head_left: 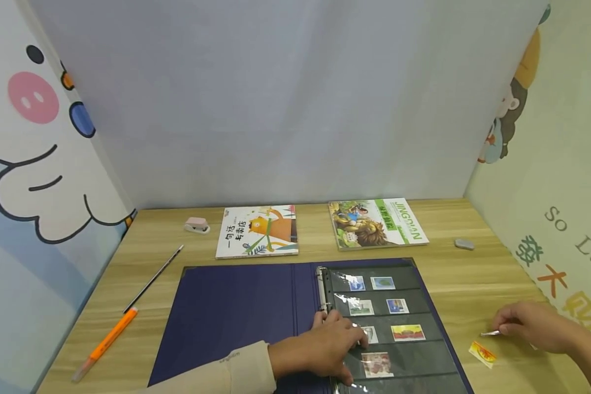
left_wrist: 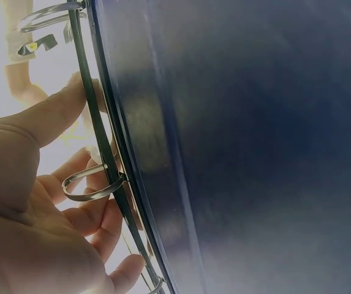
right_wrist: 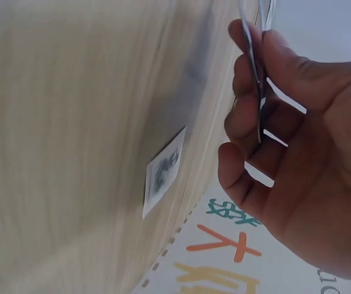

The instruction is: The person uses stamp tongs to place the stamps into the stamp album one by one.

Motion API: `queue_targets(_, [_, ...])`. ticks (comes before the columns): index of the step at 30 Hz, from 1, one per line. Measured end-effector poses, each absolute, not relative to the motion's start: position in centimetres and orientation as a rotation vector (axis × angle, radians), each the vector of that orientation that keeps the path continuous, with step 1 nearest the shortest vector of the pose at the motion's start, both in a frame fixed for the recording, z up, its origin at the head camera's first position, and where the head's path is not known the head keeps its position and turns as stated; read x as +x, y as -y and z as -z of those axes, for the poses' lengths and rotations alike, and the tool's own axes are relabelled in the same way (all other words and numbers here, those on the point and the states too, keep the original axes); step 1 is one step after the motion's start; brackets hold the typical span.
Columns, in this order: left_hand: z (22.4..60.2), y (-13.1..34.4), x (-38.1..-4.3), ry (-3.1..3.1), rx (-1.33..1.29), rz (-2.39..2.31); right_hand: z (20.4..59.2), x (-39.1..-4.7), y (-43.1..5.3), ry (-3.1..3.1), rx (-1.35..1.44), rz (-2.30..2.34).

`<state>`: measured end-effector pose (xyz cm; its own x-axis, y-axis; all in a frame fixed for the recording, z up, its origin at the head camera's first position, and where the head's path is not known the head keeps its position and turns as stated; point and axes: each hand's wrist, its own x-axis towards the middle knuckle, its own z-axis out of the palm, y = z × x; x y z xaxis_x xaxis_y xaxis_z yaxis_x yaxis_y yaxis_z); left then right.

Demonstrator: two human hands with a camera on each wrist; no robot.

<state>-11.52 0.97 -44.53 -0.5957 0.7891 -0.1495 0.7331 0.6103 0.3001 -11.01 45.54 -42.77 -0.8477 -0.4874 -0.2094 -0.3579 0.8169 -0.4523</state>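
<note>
A dark blue ring-binder stamp album lies spread out, its black page holding several stamps in clear strips. Across the inner edge of that page, beside the metal rings, rests my left hand, its fingers loosely bent over the lower stamps. To the right of the album, my right hand pinches metal tweezers between thumb and fingers. Their tips are above the table, near a yellow and red stamp. Another stamp, pale with a dark picture, lies on the wood in the right wrist view.
Two picture books, one with an orange animal and one with a lion, lie behind the album. A pink stapler, a thin dark pencil and an orange marker are at left. A grey eraser-like block sits back right.
</note>
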Motion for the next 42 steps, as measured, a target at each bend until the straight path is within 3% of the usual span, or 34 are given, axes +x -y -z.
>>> queue_targets(17, [44.4,-1.0,-11.7,-2.559,1.231,-0.297,43.4,-11.3,-44.8,-2.616,-0.794,0.729])
queue_targets(29, [44.4,-1.0,-11.7,-2.545,1.232,-0.316,41.4,-14.8,-37.9,-2.731,-0.964,0.705])
queue_targets(42, [44.5,-1.1,-11.6,-2.556,1.231,-0.327,43.5,-16.0,-32.8,-2.559,-1.153,0.682])
